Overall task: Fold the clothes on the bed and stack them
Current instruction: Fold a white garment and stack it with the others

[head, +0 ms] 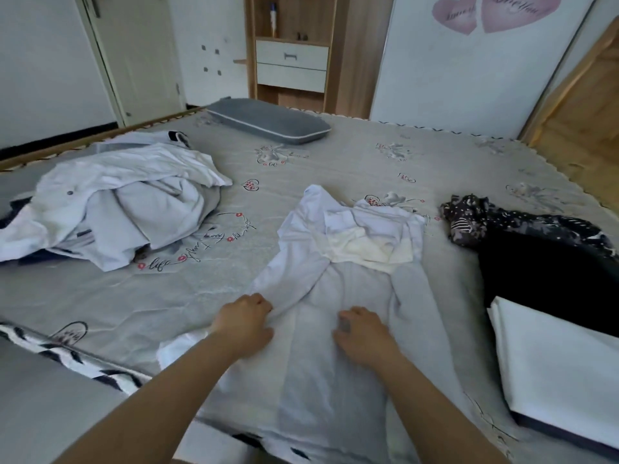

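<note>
A white garment (335,296), thin and soft with a cream lining patch showing near its top, lies spread lengthwise on the bed (335,155) directly in front of the person. The left hand (246,324) pinches a fold of its left edge, fingers curled into the cloth; the right hand (363,333) rests on the middle of the fabric with fingers bent, and I cannot tell whether it grips or only presses. The step in hand looks like flattening and starting the 1st lengthwise fold. The next move likely calls for drawing the left edge over the centre while the right hand pins the cloth.

To the left sits a crumpled pile of white and grey clothes (117,205). On the right lie a dark patterned garment (522,236) and a smooth folded white piece (556,366). A grey pillow (268,120) rests at the far edge.
</note>
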